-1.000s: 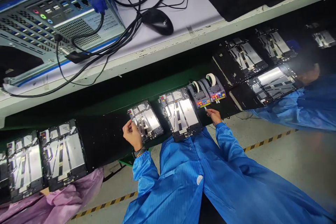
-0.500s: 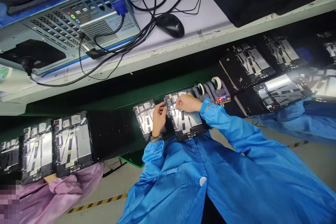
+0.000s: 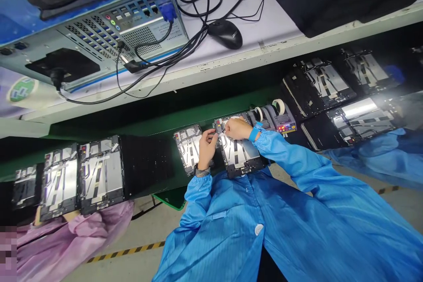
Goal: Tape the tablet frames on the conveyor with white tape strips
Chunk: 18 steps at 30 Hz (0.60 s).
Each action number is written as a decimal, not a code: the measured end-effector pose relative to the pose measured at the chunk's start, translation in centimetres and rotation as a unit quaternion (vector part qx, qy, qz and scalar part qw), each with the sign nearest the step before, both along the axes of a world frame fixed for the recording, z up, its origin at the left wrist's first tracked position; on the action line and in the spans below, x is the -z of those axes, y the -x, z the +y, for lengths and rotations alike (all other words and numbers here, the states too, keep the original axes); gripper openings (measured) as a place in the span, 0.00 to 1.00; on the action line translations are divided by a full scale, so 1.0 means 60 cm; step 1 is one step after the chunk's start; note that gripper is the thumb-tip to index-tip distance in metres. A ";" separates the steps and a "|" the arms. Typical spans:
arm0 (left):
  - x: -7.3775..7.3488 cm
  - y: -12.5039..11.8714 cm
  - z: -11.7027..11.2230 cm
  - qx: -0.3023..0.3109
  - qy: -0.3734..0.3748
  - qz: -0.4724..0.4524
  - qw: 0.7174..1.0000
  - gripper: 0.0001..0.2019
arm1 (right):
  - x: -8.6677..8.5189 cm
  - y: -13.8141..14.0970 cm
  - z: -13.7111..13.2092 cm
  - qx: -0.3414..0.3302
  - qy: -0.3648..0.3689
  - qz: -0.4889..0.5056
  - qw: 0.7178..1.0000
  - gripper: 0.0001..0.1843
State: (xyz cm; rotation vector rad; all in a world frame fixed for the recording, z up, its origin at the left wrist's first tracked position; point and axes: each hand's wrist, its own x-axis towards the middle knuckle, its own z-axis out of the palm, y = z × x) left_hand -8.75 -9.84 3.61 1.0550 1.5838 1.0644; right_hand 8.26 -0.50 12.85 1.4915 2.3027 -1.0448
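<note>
The left hand [image 3: 206,150] and the right hand [image 3: 238,128] meet over the upper corner of an open tablet chassis [image 3: 239,157], which lies on a green-edged conveyor [image 3: 158,130] directly under the right palm. The right hand is stretched flat with its fingers reaching toward that corner, while the left hand is half closed, its fingers [image 3: 209,134] curled in toward the same spot. The fingertips nearly meet, but whether they pinch something small there is hidden, so I cannot tell if either hand has hold of anything. A second tablet chassis [image 3: 187,150] sits just beyond the left hand, touching or nearly touching the first. On both, silver plates and dark strips already lie in place across the interior, and the hands cover only the one corner, so any work left there cannot be judged from this view. Just past the right fingertips stand two tape dispensers [image 3: 273,121] with white rolls on top and lit displays, and no tape can be seen running from them to the hands. Farther along the conveyor on either side of the hands, more chassis in a similar state form a row, from a tablet chassis [image 3: 101,175] left of the left hand to another [image 3: 360,121] right of the right hand.
</note>
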 end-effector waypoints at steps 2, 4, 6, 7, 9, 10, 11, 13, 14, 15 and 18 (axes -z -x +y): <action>0.000 0.000 0.001 -0.001 -0.005 -0.001 1.000 0.20 | -0.003 0.002 0.001 -0.003 0.002 -0.004 1.000 0.10; 0.000 -0.001 0.003 -0.002 -0.006 0.001 1.000 0.20 | -0.006 0.004 0.002 -0.008 0.004 -0.009 1.000 0.10; -0.001 -0.002 0.004 -0.001 -0.002 0.006 1.000 0.20 | -0.007 0.004 0.003 -0.011 0.006 -0.011 1.000 0.10; -0.002 -0.001 0.005 0.001 0.001 0.007 1.000 0.20 | -0.007 0.004 0.004 -0.010 0.008 -0.012 1.000 0.10; -0.003 0.001 0.008 0.005 0.009 0.006 1.000 0.21 | -0.003 0.004 0.006 -0.009 0.011 -0.011 1.000 0.09; -0.003 0.003 0.010 0.008 0.012 0.007 1.000 0.21 | 0.000 0.005 0.006 -0.009 0.011 -0.012 1.000 0.09; -0.004 0.006 0.012 0.013 0.016 0.008 1.000 0.22 | 0.003 0.005 0.007 -0.010 0.009 -0.013 1.000 0.08; -0.006 0.011 0.017 0.025 0.024 0.017 0.999 0.21 | 0.007 0.006 0.007 -0.014 0.001 -0.018 1.000 0.07; -0.007 0.014 0.020 0.033 0.029 0.025 0.999 0.21 | 0.009 0.007 0.007 -0.017 -0.005 -0.023 1.000 0.07; -0.009 0.016 0.024 0.040 0.033 0.035 0.998 0.21 | 0.009 0.008 0.007 -0.019 -0.011 -0.027 0.999 0.07; -0.017 0.020 0.034 0.056 0.039 0.062 0.996 0.19 | 0.005 0.010 0.006 -0.024 -0.015 -0.034 0.999 0.08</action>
